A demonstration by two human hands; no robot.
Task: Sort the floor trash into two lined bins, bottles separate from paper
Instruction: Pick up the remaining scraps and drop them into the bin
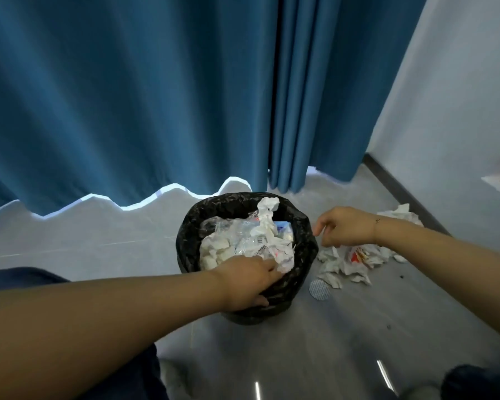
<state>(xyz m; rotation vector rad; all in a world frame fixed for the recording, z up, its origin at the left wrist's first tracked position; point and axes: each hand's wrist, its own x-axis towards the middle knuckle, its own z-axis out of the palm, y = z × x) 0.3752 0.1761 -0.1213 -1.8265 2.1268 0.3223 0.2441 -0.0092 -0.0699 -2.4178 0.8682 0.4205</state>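
A round bin with a black liner (300,255) stands on the grey floor, filled with crumpled white paper and clear plastic wrappers (243,241). My left hand (248,284) rests on the bin's near rim, thumb outside on the liner and fingers on the paper inside. My right hand (344,226) hovers just right of the bin, fingers apart and curled downward, holding nothing. Below it a pile of crumpled white paper with a red-printed wrapper (355,261) lies on the floor. No bottle or second bin is visible.
More crumpled paper (401,215) lies against the dark baseboard at right. A small round white disc (318,288) sits on the floor beside the bin. Blue curtains (127,96) hang behind, and a white wall (459,96) rises at right. My knees show at the bottom corners.
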